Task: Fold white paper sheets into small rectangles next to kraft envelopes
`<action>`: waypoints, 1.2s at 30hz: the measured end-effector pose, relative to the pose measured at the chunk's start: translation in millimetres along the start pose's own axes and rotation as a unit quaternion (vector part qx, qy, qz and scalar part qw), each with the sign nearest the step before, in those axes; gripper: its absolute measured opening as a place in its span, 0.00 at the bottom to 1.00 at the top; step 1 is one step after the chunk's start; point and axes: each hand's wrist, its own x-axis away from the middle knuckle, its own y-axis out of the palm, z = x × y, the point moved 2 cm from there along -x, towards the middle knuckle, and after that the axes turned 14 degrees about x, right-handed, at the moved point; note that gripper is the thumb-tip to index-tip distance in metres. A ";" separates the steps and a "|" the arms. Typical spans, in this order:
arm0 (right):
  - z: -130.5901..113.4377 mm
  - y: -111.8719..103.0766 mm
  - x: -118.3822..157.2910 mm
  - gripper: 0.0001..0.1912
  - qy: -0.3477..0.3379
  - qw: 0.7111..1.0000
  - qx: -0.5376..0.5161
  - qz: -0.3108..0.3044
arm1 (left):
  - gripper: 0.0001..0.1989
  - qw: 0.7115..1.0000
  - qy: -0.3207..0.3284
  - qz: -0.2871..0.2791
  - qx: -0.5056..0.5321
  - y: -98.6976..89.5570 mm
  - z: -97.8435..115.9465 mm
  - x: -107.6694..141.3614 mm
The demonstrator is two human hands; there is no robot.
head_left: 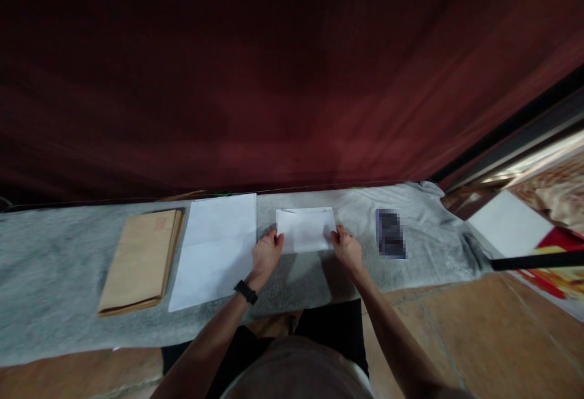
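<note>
A folded white paper (305, 228) lies at the middle of the grey cloth, with creases along its top edge. My left hand (267, 253), with a dark watch on the wrist, pinches its left edge between thumb and fingers. At the paper's right edge, my right hand (347, 249) grips it the same way. Larger white sheets (216, 247) lie flat just left of my left hand. Farther left is a stack of brown paper envelopes (139, 259).
The grey cloth (45, 277) covers a long narrow surface. A blurred dark rectangular object (390, 233) lies on it to the right. Behind hangs a dark red curtain (274, 83). At the far right are a white square (510, 226) and a black bar (538, 261).
</note>
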 end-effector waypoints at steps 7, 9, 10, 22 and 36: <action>-5.3 2.2 -7.3 0.20 -0.012 0.999 0.025 0.035 | 0.18 1.000 -0.014 0.006 -0.011 2.5 1.3 -4.7; -6.6 3.2 -9.6 0.20 -0.013 0.999 0.027 0.037 | 0.19 1.000 -0.012 0.010 -0.014 4.5 0.5 -5.8; -7.3 4.0 -10.4 0.20 -0.011 0.999 0.029 0.035 | 0.19 1.000 -0.011 0.012 -0.015 5.5 0.0 -6.5; -7.4 10.3 -14.0 0.25 -0.066 0.981 -0.003 0.183 | 0.19 0.999 -0.012 0.004 -0.037 7.9 2.7 -11.3; -51.7 30.0 3.4 0.29 -0.177 0.971 -0.012 0.159 | 0.18 0.999 0.017 0.013 -0.045 9.5 2.0 -11.9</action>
